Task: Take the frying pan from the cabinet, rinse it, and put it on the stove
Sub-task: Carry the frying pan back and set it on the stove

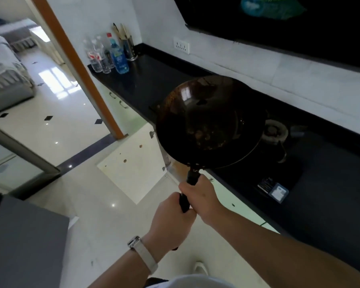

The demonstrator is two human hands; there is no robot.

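Note:
A dark, round frying pan [210,121] with brown residue inside hangs in the air over the left part of the black stove [289,163]. Both hands grip its black handle: my right hand [200,196] nearer the pan, my left hand [170,221], with a watch on the wrist, behind it. A burner [275,130] shows just right of the pan's rim. Below the counter a white cabinet door [133,161] stands open.
The black countertop [146,80] runs along the white wall. Several bottles [106,55] and a utensil holder [128,47] stand at its far end. A wall socket [181,45] is above. A small box [273,189] lies on the stove's near edge. A doorway is at left.

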